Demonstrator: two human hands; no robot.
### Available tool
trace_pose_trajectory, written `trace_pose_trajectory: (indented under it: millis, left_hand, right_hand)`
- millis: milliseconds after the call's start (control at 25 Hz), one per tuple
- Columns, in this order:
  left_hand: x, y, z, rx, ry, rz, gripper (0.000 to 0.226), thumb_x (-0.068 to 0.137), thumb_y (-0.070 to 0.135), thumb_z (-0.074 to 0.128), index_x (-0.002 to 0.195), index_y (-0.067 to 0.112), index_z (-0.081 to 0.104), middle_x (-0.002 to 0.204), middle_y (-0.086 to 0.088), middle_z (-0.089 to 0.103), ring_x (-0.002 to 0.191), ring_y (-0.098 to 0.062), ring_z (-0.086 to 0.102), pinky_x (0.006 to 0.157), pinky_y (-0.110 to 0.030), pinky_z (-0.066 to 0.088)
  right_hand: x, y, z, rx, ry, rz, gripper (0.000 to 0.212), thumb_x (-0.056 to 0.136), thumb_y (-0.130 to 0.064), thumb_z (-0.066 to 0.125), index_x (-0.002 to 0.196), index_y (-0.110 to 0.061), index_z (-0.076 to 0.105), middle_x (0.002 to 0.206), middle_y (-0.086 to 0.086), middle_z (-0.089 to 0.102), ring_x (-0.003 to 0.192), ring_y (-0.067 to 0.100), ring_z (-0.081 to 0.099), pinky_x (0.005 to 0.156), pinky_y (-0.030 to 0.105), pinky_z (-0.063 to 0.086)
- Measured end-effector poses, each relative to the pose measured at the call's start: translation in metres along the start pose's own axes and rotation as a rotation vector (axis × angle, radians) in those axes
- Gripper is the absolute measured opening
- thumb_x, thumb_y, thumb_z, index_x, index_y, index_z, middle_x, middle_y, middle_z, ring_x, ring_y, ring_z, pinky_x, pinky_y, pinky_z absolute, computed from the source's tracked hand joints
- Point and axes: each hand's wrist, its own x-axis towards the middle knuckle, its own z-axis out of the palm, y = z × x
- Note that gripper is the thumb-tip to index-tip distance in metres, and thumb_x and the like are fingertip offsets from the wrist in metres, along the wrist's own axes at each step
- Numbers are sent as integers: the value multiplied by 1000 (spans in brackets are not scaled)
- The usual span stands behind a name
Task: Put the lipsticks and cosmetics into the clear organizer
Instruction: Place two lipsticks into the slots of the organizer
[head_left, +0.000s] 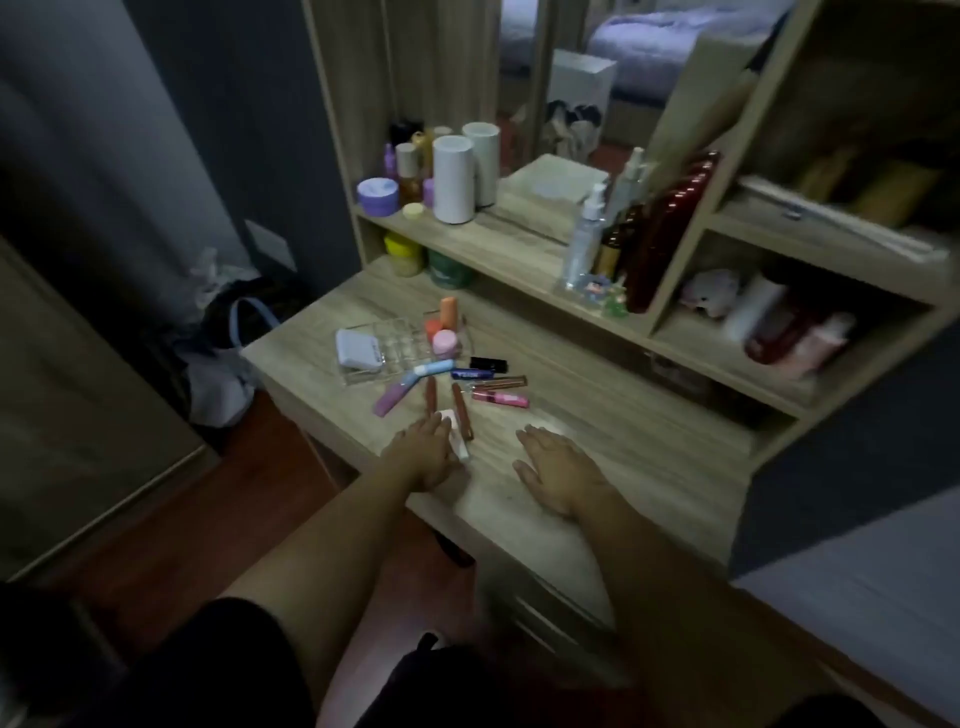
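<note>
The left hand lies palm-down at the near edge of a pale wood-grain dressing table, its fingers loosely extended and resting against a small white tube; whether they grip it cannot be told. The right hand lies flat on the tabletop further right, fingers spread and holding nothing.

Just beyond the left fingertips lie two slim brown-red lipstick tubes, side by side. Left of them sits a lilac tube at a slant, touching a white-and-blue tube. To the right lie a dark blue tube, a black lipstick case, a thin clear gloss with a bronze cap and a pink gloss tube.

Farther still stands the clear plastic organizer, divided into small compartments. A white rectangular compact rests at its left side; an orange tube stands upright at its right side beside a round pink jar.

Above the tabletop, a wooden shelf carries a white cylinder, a purple jar and several bottles, backed by a mirror. The room is dim, with a reddish wood floor to the left.
</note>
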Motion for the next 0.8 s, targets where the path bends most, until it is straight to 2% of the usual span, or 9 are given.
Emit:
trace_pose_trajectory:
  millis: [120,280,520,640,720,800]
  left_hand:
    - [13,-23,-3,-31,18,-28,60,98,27,35,147,5,9,158,-17,10,143,-33,17,118,-43,20]
    - [25,-45,-6,-90,52,51,54,96,16,41,145,5,22,154,-18,25,133,-34,38,111,-37,30]
    - [28,-56,7,-65,78,126,52,93,18,45,143,12,33,152,-10,34,122,-34,44,108,-36,35]
    - [26,-61,13,-134,164,129,40,89,17,49,128,7,49,131,-18,54,110,-34,50,97,-37,41]
    - [27,-61,13,-213,221,75,29,89,17,50,115,4,54,112,-20,60,102,-36,54,88,-37,42]
    - [34,-54,8,-307,270,-22,30,92,20,50,117,5,53,106,-20,60,97,-35,57,82,-36,43]
  right_hand:
    - [39,-7,3,90,3,-2,49,98,-33,37,143,-15,30,149,8,36,135,23,35,112,36,27]
    - [85,-24,15,210,0,23,38,96,-20,45,132,-10,48,133,12,54,122,26,49,104,34,37]
    - [121,-49,29,438,155,171,21,90,-11,55,109,-4,61,114,16,63,103,27,58,89,31,45]
    - [130,-51,32,463,186,222,19,89,-8,56,107,-3,60,113,17,62,105,29,57,89,34,45]
    - [134,-52,35,459,182,251,19,89,-9,56,107,-4,59,111,16,64,105,28,58,88,36,47]
    - [134,-51,36,471,179,274,19,89,-10,56,107,-5,58,108,14,66,102,26,61,83,33,49]
